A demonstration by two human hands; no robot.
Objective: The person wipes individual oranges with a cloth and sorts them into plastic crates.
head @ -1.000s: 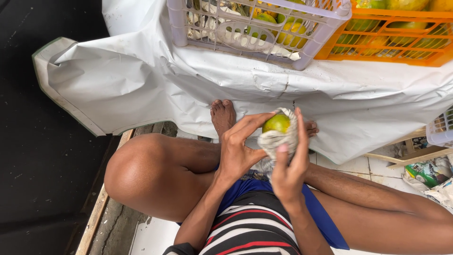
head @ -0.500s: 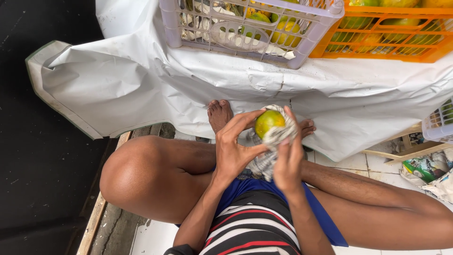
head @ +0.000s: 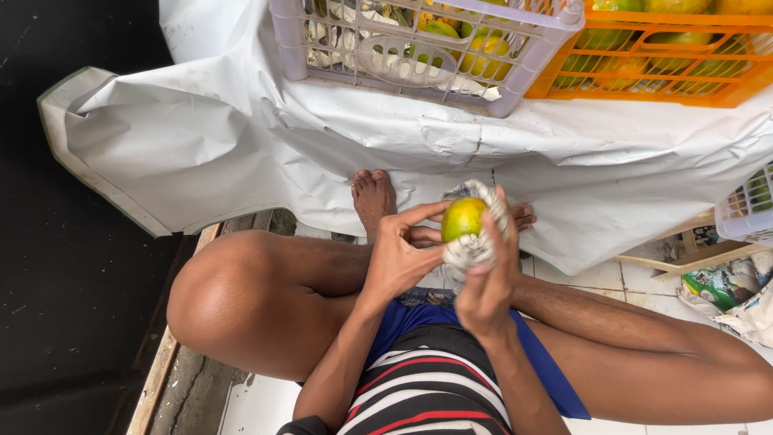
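I sit cross-legged and hold a green-yellow round fruit (head: 463,218) in front of me. My left hand (head: 394,258) grips its left side with the fingertips. My right hand (head: 487,286) presses a crumpled grey-white cloth (head: 475,246) around the fruit's right and lower side. The cloth wraps behind the fruit, and part of it hangs down between my hands. My bare feet show just beyond the hands, at the edge of a white sheet (head: 225,137).
A lilac plastic crate (head: 531,68) and an orange crate (head: 725,93) hold more green-yellow fruit on the white sheet ahead. Another pale crate (head: 749,213) sits at the right edge, above a wooden frame and printed bags (head: 729,290). A dark floor lies to the left.
The fruit has turned in the cloth, showing more yellow. My left fingers have drawn closer in around it, and my right hand has slid up over the cloth.
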